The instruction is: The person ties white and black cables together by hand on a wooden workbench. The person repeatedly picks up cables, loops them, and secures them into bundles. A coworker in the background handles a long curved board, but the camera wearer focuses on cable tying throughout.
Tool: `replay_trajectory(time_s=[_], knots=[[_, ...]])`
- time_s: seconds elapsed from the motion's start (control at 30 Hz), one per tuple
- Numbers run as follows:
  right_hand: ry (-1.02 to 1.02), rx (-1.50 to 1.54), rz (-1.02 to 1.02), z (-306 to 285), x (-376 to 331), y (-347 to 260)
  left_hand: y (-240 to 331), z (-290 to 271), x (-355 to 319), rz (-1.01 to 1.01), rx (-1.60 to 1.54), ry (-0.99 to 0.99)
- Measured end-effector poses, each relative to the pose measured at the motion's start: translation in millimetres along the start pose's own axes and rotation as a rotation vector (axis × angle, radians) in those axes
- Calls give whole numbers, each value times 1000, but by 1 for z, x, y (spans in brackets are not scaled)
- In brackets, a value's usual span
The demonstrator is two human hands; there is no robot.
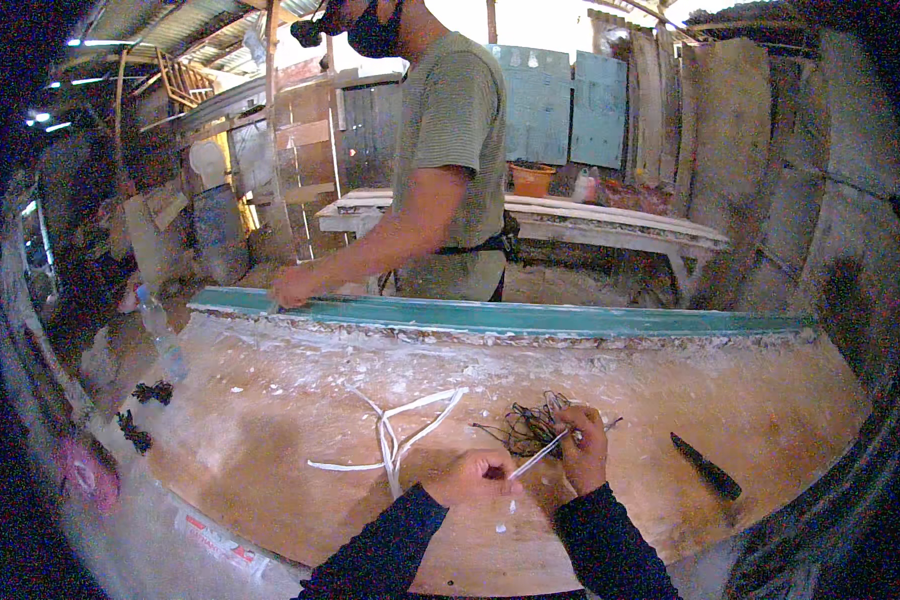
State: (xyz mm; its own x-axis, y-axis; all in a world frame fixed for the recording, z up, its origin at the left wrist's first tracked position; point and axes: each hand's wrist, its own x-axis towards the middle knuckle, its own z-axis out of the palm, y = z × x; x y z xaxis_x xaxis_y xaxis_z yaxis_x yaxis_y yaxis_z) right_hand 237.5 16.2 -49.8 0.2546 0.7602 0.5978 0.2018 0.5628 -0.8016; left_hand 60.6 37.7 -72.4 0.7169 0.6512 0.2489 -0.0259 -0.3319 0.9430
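Both my hands are over the near middle of a wooden tabletop (270, 420). A short length of thin white strip (538, 456) runs taut between them. My left hand (473, 478) is closed on its lower end, while my right hand (584, 448) pinches the upper end. More white strip (393, 432) lies loosely crossed on the board by my left hand and appears to pass beneath it. Next to my right hand is a tangled bundle of dark thin wire or cord (522, 428), partly covered by the fingers. Small white scraps (501, 529) lie below my hands.
A dark pointed blade-like tool (706, 466) lies at right. Along the far edge runs a long teal mould (500, 316), where a co-worker's hand (291, 286) rests. At left are a clear bottle (160, 330) and two dark bundles (152, 392). Behind stands a bench (610, 225).
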Motion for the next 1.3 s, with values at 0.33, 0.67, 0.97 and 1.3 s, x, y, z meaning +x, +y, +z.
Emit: replay_trajectory(time_s=[0.33,0.67,0.97,1.3], knots=[[-393,190,266,11,-18,-3,-48,-54,1,20,266,927],[-1089,264,262,12,-24,-3,-44,-43,1,-144,246,794],[-1160,193,200,5,-15,-12,-26,-30,0,-153,276,586],[-1059,152,151,3,-11,-16,-36,-33,2,-103,171,582]])
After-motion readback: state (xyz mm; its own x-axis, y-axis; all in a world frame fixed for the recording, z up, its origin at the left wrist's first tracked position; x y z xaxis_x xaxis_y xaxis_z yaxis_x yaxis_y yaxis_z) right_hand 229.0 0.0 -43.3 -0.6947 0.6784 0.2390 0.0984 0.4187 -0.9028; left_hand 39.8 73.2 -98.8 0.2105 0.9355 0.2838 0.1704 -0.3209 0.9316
